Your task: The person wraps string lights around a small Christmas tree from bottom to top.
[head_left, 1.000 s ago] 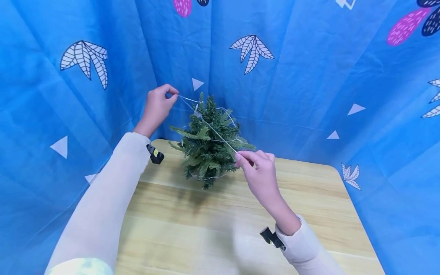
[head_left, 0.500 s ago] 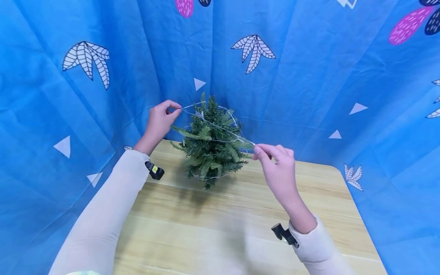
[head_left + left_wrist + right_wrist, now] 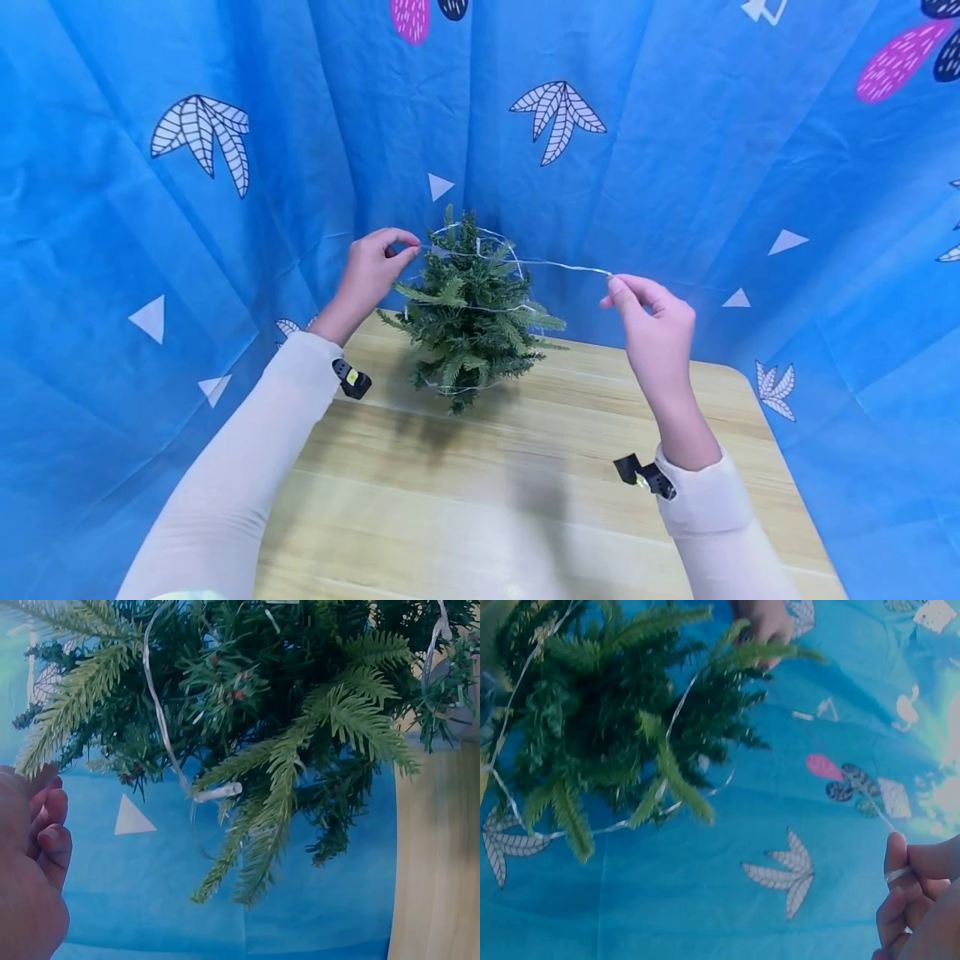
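A small green artificial Christmas tree (image 3: 472, 333) stands on the table, with a clear string of fairy lights (image 3: 573, 267) looped around it at several heights. Beside the treetop on the left, my left hand (image 3: 371, 271) pinches the string between thumb and fingertips. My right hand (image 3: 656, 333) pinches it farther along, out to the right of the tree. Between both hands the string runs across the front of the treetop. In the left wrist view, a small tube-shaped bulb (image 3: 219, 793) hangs among the branches. The right wrist view shows string between thumb and forefinger.
The light wooden table (image 3: 420, 517) extends in front of the tree and to its right. Blue patterned curtains (image 3: 660, 167) hang close behind the tree and along both sides. Black wrist cameras are strapped at both sleeves.
My right hand has moved right and up, drawing the string from a slant across the tree to nearly level near the top. My left hand has shifted down and slightly right, still pinching.
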A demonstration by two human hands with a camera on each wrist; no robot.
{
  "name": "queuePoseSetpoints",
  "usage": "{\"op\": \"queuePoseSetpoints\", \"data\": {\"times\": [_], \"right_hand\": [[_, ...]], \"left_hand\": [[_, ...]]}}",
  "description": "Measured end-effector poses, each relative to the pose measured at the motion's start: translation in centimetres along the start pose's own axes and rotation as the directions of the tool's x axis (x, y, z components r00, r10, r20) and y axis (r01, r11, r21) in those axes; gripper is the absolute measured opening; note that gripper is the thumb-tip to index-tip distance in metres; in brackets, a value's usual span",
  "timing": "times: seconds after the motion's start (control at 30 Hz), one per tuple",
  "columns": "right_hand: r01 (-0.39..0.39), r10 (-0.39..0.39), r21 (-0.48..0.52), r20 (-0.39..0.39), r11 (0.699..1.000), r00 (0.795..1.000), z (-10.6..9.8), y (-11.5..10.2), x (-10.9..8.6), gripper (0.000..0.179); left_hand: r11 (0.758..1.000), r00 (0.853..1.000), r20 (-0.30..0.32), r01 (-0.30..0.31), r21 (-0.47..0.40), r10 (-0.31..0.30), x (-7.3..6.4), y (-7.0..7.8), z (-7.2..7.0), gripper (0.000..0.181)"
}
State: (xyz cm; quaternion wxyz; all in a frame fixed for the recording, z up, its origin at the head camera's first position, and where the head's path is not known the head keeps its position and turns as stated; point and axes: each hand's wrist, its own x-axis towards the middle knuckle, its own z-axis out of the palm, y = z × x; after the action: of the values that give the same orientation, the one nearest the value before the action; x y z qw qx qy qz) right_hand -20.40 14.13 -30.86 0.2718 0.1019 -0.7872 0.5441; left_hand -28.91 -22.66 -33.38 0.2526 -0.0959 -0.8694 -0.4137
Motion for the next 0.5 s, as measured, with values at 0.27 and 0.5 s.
{"op": "queuePoseSetpoints", "data": {"times": [0.27, 0.5], "right_hand": [[-0.155, 0.158, -0.034, 0.107, 0.987, 0.982, 0.7, 3.4, 3.3, 0.038], [-0.212, 0.231, -0.115, 0.197, 0.97, 0.953, 3.0, 5.8, 6.5, 0.033]], "left_hand": [[0.999, 0.999, 0.032, 0.032, -0.02, -0.031, -0.3, 0.0, 0.2, 0.02], [0.996, 0.996, 0.051, 0.072, -0.044, -0.07, -0.5, 0.1, -0.2, 0.021]]}}
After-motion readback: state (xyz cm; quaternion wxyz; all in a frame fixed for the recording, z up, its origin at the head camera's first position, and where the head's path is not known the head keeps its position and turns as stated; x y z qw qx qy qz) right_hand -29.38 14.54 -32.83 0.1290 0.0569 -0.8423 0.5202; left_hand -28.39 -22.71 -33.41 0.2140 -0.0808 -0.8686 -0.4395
